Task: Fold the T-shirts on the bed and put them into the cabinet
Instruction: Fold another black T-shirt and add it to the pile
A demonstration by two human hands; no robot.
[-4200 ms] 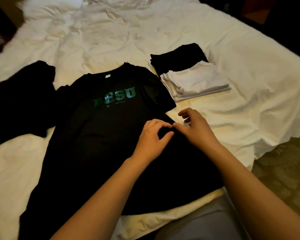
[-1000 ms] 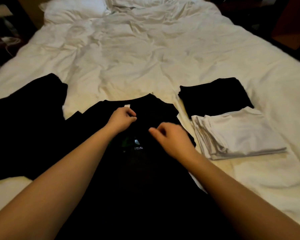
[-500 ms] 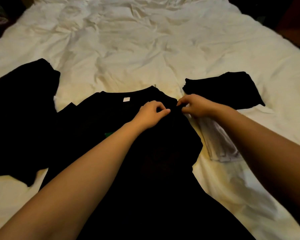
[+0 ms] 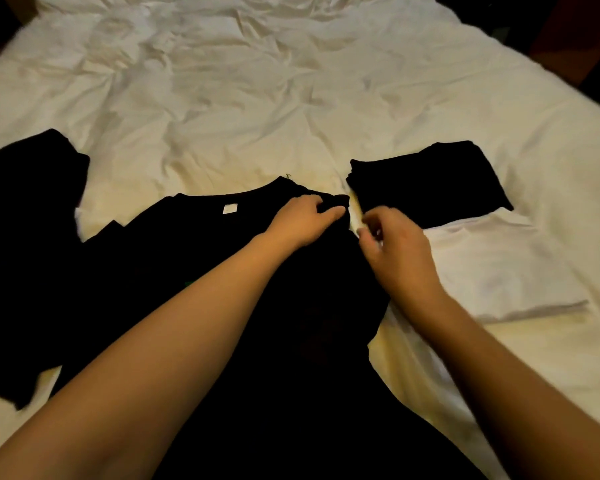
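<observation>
Two shirts folded, more to go

Left hand (image 4: 303, 220) pinches the black T-shirt (image 4: 194, 258) at its shoulder; right hand (image 4: 395, 252) loosely curled, empty. Folded black shirt (image 4: 426, 183) and folded white shirt (image 4: 499, 268) wait centre-right; another black garment (image 4: 25, 237) at left, unfolded.

you're looking at nothing readable here: the small white neck tag (image 4: 229, 208) inside the collar of the black t-shirt (image 4: 174, 258) is showing blank, and only a green speck of its chest print is peeking out.
</observation>
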